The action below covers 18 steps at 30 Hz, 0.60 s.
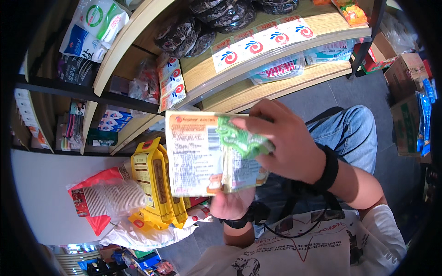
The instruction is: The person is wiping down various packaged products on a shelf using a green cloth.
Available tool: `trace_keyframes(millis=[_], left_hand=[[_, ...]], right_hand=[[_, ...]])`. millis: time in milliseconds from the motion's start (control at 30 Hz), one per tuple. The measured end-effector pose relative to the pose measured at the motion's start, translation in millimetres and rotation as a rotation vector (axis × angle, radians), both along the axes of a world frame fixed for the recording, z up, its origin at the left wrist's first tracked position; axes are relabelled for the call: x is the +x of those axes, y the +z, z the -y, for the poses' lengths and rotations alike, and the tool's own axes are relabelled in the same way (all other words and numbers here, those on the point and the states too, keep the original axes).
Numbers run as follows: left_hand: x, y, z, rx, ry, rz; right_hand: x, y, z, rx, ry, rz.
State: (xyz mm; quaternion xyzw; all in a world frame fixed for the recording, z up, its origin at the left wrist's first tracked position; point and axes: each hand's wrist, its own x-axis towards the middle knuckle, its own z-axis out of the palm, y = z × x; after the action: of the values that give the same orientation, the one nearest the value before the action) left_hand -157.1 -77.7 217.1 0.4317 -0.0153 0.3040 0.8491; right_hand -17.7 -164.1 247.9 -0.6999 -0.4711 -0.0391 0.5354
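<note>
My left hand [233, 205] holds a flat printed packet [195, 155] from its lower edge, thumb on its face. The packet is pale with an orange band, a barcode and small print, and a vertical seam runs down it. Over its right part, my right hand [285, 145] grips a crumpled green cloth [238, 136] that touches the packet's face. Motion blurs the cloth and part of the print. Most of my left hand's fingers are hidden behind the packet.
A wooden shelf [197, 74] ahead bears packets with swirl logos [253, 46] and dark plastic-wrapped bundles [228, 15]. To the left stand yellow wipes packs [148, 179] and a wrapped stack of paper cups [110, 198]. Cardboard boxes [409, 107] stand at right on the grey floor.
</note>
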Motion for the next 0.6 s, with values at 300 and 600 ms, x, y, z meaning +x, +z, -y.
trace_keyframes(millis=[300,600], left_hand=[[-14.0,-21.8,-4.7,0.121,0.207,-0.318],[16.0,6.2,-0.3,-0.331,0.167,-0.029]], right_hand=[[-35.8,-2.8,7.4,-0.023,0.206,0.084],[-33.9,-13.0,0.6,0.056,0.031,0.051]])
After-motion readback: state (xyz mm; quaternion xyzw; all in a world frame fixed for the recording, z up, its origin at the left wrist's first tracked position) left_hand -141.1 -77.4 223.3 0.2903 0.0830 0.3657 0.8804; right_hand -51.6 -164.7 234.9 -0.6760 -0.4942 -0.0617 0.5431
